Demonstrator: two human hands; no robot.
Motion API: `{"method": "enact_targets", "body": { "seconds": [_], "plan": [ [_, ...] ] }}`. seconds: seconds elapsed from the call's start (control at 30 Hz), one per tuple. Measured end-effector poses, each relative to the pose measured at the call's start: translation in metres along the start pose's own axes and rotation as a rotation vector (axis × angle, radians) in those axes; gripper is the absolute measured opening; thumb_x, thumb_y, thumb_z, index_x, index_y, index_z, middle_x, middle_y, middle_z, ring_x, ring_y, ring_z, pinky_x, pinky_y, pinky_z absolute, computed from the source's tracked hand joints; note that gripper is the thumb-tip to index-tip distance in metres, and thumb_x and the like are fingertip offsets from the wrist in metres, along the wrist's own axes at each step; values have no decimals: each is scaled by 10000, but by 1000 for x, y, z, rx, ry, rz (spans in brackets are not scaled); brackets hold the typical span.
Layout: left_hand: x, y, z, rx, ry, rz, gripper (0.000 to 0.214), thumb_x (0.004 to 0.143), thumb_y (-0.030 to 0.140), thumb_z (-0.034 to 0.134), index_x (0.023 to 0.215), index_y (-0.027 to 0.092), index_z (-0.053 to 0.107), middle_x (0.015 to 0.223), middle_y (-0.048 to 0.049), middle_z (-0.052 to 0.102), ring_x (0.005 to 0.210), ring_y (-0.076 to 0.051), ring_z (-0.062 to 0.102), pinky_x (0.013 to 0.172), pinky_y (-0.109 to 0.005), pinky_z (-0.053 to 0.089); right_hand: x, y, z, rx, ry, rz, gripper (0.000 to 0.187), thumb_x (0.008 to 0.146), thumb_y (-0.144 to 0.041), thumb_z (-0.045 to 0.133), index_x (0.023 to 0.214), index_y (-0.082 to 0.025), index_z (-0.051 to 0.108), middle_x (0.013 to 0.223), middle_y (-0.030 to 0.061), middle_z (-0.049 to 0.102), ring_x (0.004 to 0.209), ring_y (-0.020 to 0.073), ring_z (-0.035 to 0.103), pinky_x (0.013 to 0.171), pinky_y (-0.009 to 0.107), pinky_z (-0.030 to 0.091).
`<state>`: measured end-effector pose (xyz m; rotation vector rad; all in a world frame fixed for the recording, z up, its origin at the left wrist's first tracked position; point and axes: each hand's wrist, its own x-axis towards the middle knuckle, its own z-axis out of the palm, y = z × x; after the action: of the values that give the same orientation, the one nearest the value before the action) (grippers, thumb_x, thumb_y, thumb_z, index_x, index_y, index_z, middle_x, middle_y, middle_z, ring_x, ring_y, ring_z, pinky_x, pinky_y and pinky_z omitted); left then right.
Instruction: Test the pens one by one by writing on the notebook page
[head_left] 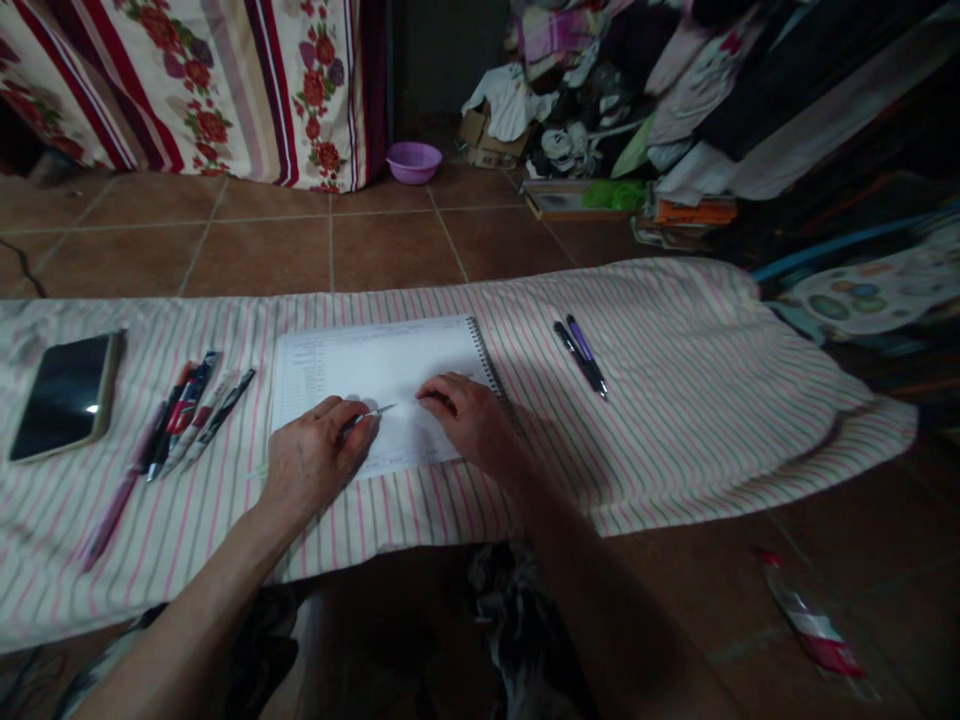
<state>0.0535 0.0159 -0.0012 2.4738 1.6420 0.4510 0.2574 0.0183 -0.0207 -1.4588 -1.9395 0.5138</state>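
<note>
A spiral notebook (360,355) lies open on the striped cloth, its wire binding toward the right. Over its lower left part, my left hand (311,450) is closed on a slim pen part (384,408), whose narrow pale end points right. Facing it, my right hand (469,415) pinches thumb and fingers together above the page; whatever is between them is too small to make out. A short gap separates the two hands. Two pens (581,355), one black and one purple, lie right of the notebook. Several pens (184,420) are grouped on the left.
A phone (64,395) rests at the far left of the striped cloth (675,400). Beyond it on the tiled floor stand a purple basin (414,162) and a cardboard box (491,140) beside heaped clothes. A plastic bottle (814,625) lies on the floor at lower right.
</note>
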Motion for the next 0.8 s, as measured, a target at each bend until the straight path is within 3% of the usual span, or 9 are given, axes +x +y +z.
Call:
{"method": "enact_targets", "body": {
  "seconds": [0.8],
  "plan": [
    [-1,0,1,-29,-13,16,287,876,377,404,898,202,631,818,-14,649,662,-161,610,527,-252,355,4,-11,11,39,13,-39,76,818,-129,558,816,-188,606,823,13,641,788,126,585,740,240,424]
  ]
}}
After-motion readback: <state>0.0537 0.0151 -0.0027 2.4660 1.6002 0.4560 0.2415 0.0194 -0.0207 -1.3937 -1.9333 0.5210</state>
